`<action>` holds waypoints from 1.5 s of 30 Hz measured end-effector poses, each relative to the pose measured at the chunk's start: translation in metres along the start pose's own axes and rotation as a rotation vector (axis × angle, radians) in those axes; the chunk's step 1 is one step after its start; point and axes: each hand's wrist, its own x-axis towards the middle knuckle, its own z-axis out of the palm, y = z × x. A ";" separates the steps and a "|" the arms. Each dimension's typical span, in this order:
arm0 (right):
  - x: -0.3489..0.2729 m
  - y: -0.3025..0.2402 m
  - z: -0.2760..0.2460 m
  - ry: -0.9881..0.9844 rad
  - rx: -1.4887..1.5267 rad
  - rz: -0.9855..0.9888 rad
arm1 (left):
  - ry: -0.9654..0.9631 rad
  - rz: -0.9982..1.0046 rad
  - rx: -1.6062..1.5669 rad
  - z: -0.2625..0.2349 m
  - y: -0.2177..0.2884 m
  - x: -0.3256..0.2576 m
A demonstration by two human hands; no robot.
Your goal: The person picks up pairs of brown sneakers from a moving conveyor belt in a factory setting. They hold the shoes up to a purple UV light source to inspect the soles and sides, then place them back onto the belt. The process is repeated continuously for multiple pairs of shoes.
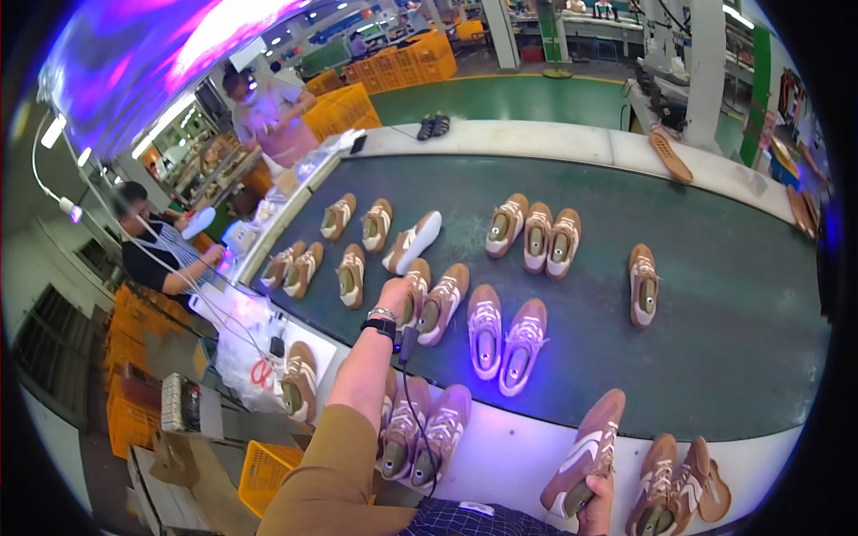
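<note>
My left hand (391, 295), with a watch and bracelet at the wrist, reaches onto the dark green belt. Its fingers look curled against the side of a tan sneaker (416, 284), partly hidden there. Just beside that wrist is a dark corded device (407, 344). Another sneaker stands to the right of it, and one with a white sole (420, 239) lies tipped over beyond. At the lower right my right hand (597, 505) is closed around the heel opening of a brown sneaker (585, 456), its toe pointing up and away. Purple light falls on a nearby pair (508, 344).
Several more sneakers stand on the belt (715, 313). Others rest on the white near ledge (509, 438), including a pair (670, 487) at right. A sole (670, 158) and sandals (433, 126) lie on the far ledge. Two co-workers are at left; yellow crates (268, 473) stand below.
</note>
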 end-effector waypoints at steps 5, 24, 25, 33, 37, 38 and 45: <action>0.029 0.014 -0.032 -0.016 0.066 0.210 | 0.328 -0.084 0.092 -0.033 -0.025 0.054; 0.127 -0.010 -0.026 0.135 0.065 0.350 | 0.313 -0.380 0.335 -0.047 0.021 0.155; 0.134 -0.009 -0.026 0.147 0.062 0.361 | 0.320 -0.414 0.337 -0.044 0.006 0.168; 0.158 -0.007 -0.029 0.219 0.072 0.422 | 0.270 -0.409 -0.159 -0.082 -0.027 0.218; 0.157 -0.004 -0.029 0.235 0.072 0.417 | 0.199 -0.073 0.203 -0.023 0.034 0.189; 0.156 -0.002 -0.030 0.242 0.081 0.410 | 0.212 0.012 0.362 0.004 0.053 0.180; 0.149 0.001 -0.028 0.093 0.064 0.171 | 0.041 0.231 0.907 0.046 0.026 0.192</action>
